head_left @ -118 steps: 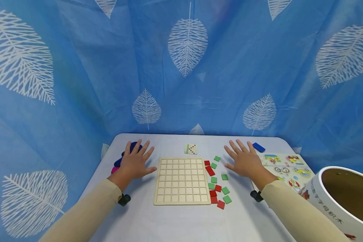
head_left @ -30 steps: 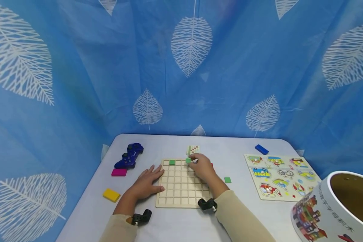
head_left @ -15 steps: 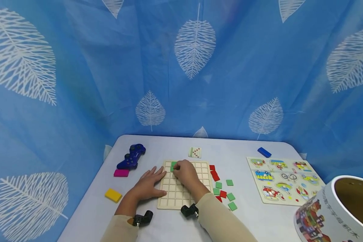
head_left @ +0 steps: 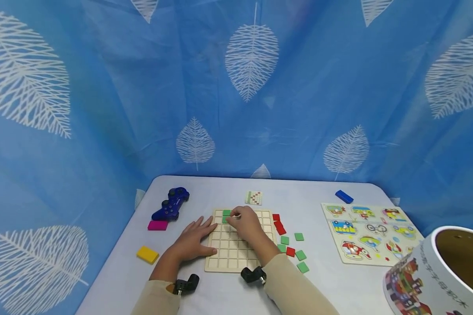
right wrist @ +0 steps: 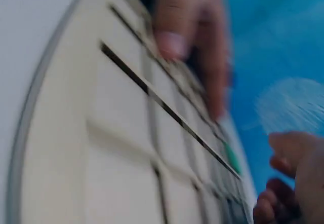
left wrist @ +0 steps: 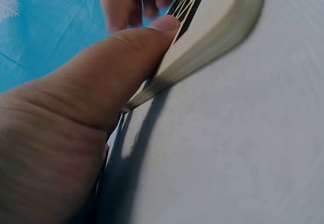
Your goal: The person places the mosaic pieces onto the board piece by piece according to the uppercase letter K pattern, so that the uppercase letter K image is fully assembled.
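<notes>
A wooden grid board (head_left: 222,263) lies on the table, with two green square tiles (head_left: 226,213) in its upper left cells. My left hand (head_left: 194,239) rests with spread fingers at the board's left edge; in the left wrist view its thumb (left wrist: 126,46) lies on the rim. My right hand (head_left: 249,223) is over the board's upper part, fingers bent, fingertips beside the lower green tile. No tile shows in its grasp. The right wrist view is blurred, with my right hand (right wrist: 304,173) at the right edge and a green tile (right wrist: 232,159) on the board.
Loose green tiles (head_left: 299,236) and red tiles (head_left: 280,227) lie right of the board. A pattern card (head_left: 254,197) sits behind it. Leftward are a game controller (head_left: 171,204), pink block (head_left: 157,225) and yellow block (head_left: 147,254); rightward, a picture puzzle (head_left: 372,236), blue block (head_left: 344,197) and large tub (head_left: 414,280).
From hovering at both sides, my hands came to the board. Two green tiles now sit in it. My right hand moved left with a green tile, then drew slightly back right. The left stays put.
</notes>
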Motion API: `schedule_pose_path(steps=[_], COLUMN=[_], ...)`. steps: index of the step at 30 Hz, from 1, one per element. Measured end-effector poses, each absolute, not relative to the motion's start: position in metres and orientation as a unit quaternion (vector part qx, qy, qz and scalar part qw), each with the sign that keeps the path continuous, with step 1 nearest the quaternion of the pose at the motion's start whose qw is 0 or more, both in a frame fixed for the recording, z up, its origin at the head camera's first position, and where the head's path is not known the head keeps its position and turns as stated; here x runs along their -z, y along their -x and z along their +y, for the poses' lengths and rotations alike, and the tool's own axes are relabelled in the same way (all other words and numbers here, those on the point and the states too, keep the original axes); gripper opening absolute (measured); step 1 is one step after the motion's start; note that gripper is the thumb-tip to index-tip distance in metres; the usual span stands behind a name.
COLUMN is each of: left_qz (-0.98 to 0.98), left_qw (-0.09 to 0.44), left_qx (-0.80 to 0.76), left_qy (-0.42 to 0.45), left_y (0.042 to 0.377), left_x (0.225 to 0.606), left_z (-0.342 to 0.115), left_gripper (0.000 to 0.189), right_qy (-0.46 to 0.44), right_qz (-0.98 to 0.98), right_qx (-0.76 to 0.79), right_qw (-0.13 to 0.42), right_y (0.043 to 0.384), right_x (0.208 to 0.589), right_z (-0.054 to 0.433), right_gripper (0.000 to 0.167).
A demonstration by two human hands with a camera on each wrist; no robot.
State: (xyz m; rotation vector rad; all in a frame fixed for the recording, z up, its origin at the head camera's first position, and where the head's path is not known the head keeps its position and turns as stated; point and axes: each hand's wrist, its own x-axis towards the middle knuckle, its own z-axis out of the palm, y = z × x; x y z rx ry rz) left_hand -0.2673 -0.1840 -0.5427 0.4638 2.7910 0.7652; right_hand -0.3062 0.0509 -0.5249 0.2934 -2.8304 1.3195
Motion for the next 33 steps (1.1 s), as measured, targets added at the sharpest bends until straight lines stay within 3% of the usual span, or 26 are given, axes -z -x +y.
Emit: schedule_pose_path(steps=[6,10,14,19,33], left_qz=[0.954,0.954,0.952,0.953,0.953], left_qw=[0.097,0.095,0.094,0.094,0.106], left_qx=[-0.244,-0.241,-0.245,-0.235,-0.233], left_qy=[-0.144,-0.154,-0.159,-0.165,-0.164], left_y=[0.267,0.267,0.266,0.264,0.262], left_x=[0.541,0.543,0.545,0.546,0.540], left_z=[-0.187,-0.184,-0.180,-0.178,-0.178], left_gripper=[0.091,0.090,0.090,0.089,0.093], right_qy=[-0.046,0.028,0.040,0.011,-0.001], right_qz=[-0.909,-0.923,-0.925,-0.929,-0.936], right_qx=[-0.414,-0.383,-0.375,-0.367,-0.350], right_qw=[0.017,-0.006,-0.037,-0.054,-0.038], right_y=[0.285,0.272,0.259,0.251,0.253], right_x=[0.513,0.523,0.533,0.539,0.540], right_z=[0.141,0.209,0.249,0.262,0.255], right_gripper=[0.018,0.031,0.040,0.043,0.024])
